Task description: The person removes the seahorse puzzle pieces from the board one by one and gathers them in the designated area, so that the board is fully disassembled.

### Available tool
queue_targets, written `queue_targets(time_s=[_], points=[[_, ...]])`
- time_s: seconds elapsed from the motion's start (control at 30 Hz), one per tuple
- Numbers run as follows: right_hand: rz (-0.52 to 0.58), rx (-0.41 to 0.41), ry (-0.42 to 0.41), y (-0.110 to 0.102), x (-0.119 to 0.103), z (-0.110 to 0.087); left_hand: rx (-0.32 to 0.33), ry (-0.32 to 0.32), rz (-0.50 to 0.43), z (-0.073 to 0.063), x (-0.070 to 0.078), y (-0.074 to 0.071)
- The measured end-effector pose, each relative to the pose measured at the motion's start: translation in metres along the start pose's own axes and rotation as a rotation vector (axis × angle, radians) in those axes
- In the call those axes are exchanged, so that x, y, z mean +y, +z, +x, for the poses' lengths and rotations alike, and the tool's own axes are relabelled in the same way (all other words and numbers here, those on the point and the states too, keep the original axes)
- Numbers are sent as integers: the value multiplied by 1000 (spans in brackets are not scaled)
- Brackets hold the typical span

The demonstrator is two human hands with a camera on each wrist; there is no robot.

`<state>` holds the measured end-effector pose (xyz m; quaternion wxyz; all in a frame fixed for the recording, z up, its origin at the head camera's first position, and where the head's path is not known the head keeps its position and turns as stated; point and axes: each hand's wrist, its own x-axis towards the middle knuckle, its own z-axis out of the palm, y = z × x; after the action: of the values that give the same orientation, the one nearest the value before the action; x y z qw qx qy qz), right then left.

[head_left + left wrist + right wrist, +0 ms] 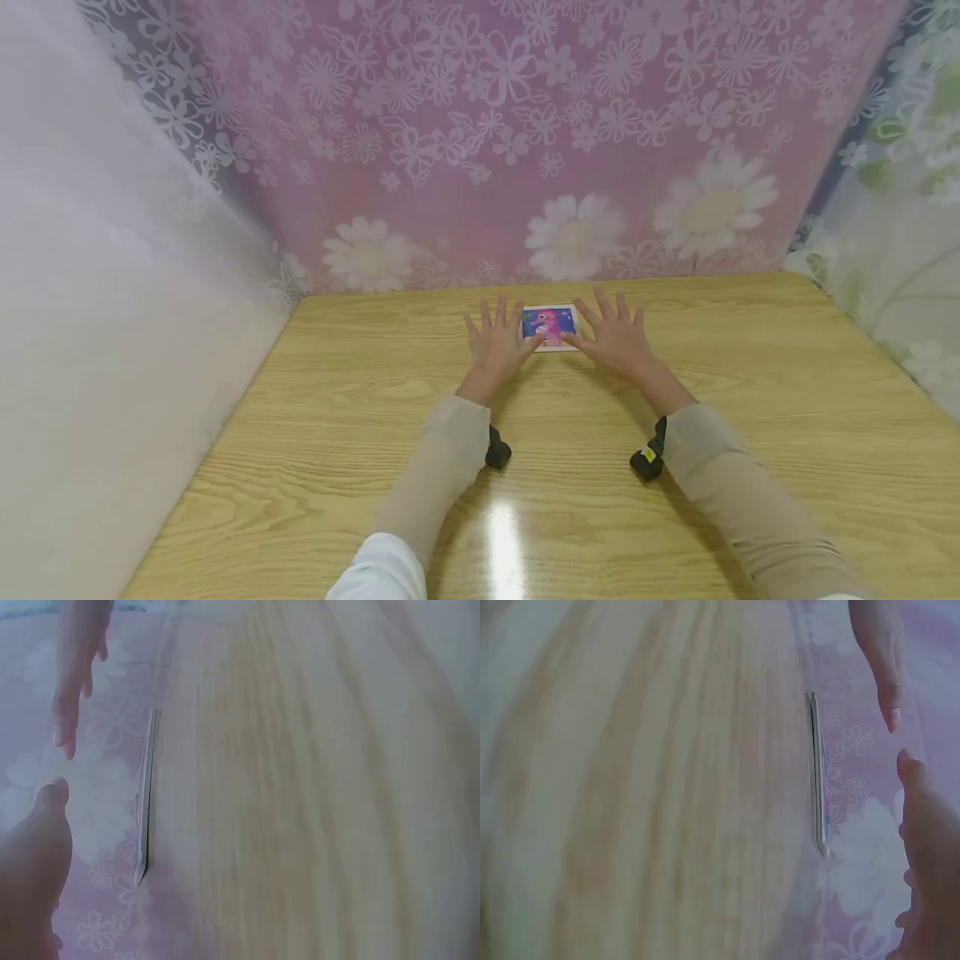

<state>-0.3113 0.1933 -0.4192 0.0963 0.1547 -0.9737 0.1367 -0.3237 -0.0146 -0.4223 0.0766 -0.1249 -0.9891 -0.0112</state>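
Note:
A thin, flat picture board (pixel 553 321) with a white border lies near the table's far edge; it shows a pink creature, perhaps a seahorse, on blue. My left hand (pixel 497 343) hovers at its left side and my right hand (pixel 617 337) at its right, fingers spread and both thumbs pointing inward over its lower part. From the side, in the left wrist view, the board (pixel 147 802) rests flat with a gap between it and the left hand (pixel 34 870). The right wrist view likewise shows the right hand (pixel 937 847) raised above the board (pixel 818 780). Neither hand holds anything.
The wood-grain table (pixel 337 467) stretches out under both forearms. Behind it hangs a pink flowered curtain (pixel 465 208), with a whitish sheet (pixel 112 292) on the left and a flowered one (pixel 900 250) on the right. Black wrist cameras (pixel 497 450) sit at both cuffs.

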Motion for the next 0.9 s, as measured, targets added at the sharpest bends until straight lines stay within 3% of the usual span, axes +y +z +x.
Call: queue_targets(time_s=[0.33, 0.63, 0.9], points=[[41, -63, 26, 16, 7, 4, 7, 14, -13, 7, -4, 19], [68, -100, 37, 32, 16, 2, -33, 41, -32, 8, -8, 34], [30, -125, 39, 33, 15, 0, -105, 42, -18, 9, -10, 39]])
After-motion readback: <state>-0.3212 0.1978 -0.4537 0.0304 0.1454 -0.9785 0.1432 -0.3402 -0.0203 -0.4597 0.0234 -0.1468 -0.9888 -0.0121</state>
